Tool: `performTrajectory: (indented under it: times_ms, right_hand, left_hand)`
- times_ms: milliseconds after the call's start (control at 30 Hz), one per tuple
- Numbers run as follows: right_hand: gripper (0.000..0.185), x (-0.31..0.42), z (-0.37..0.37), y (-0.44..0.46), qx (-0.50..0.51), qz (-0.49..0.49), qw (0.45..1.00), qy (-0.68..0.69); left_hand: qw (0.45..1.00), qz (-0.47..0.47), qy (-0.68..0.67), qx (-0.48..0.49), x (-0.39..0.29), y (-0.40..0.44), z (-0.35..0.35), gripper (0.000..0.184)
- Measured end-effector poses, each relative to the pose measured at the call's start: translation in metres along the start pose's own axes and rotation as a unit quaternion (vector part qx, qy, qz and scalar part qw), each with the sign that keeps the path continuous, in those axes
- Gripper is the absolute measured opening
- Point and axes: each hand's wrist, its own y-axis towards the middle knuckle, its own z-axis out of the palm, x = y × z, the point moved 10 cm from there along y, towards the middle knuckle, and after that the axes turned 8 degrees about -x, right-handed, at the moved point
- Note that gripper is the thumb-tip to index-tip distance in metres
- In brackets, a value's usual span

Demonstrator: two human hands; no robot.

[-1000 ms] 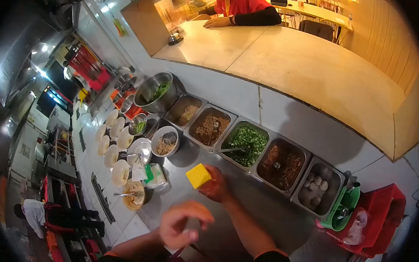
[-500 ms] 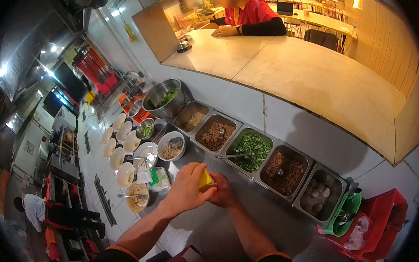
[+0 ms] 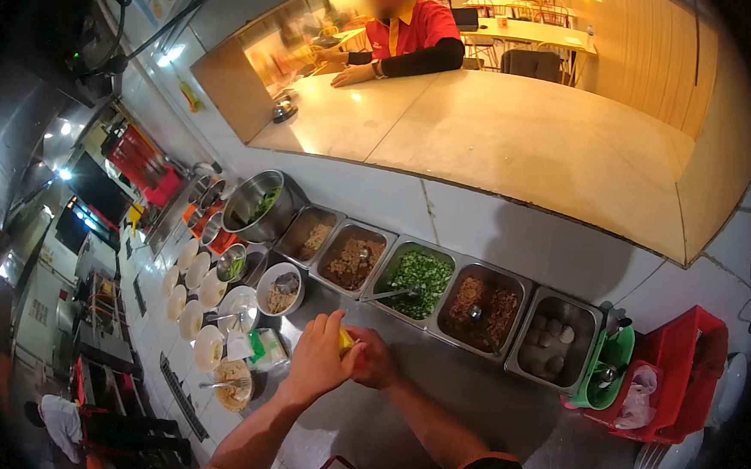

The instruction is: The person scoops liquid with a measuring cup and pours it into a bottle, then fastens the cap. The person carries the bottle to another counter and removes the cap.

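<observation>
A small yellow object (image 3: 346, 340) sits between my two hands, mostly covered, so its kind is not clear. My left hand (image 3: 318, 360) is closed on its left side, thumb pointing toward the right. Around its other side curl the fingers of my right hand (image 3: 375, 361). Both hands are above the steel counter (image 3: 399, 412). Just beyond them stands a white bowl (image 3: 292, 305) of minced food with a spoon in it. Left of my left hand lies a green-and-white packet (image 3: 267, 348).
Steel pans of toppings line the wall, among them chopped green onions (image 3: 425, 272) and meatballs (image 3: 550, 335). Several pale bowls (image 3: 190, 319) stand at left near a large steel bowl (image 3: 283, 220). Red baskets (image 3: 685, 374) are at right. A person in red (image 3: 422, 40) leans on the serving ledge (image 3: 484, 138).
The view has shifted, so the pans and ledge appear further left. My hands stay together around the yellow object, and less of it shows now. The person at the ledge has moved one hand slightly.
</observation>
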Motion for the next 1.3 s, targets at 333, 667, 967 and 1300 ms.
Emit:
performTrajectory:
  times_ms: [333,667,967,1300]
  right_hand:
    - [0.077,-0.007,-0.001,-0.003,0.006,0.004,1.0,0.001]
    - [0.074,-0.023,-0.019,0.006,-0.018,0.001,1.0,-0.01]
    - [0.067,-0.045,-0.033,0.005,-0.064,0.178,0.972,0.138]
    - [0.077,-0.023,-0.038,0.011,-0.065,0.098,0.993,-0.032]
  left_hand:
    - [0.999,-0.026,0.005,-0.042,0.002,-0.002,0.001,0.064]
    - [0.995,0.036,0.036,-0.091,-0.053,0.0,-0.026,0.075]
    - [0.736,0.004,-0.635,-0.232,0.066,0.029,0.019,0.026]
    - [0.278,0.065,-0.955,-0.08,0.107,0.016,0.149,0.044]
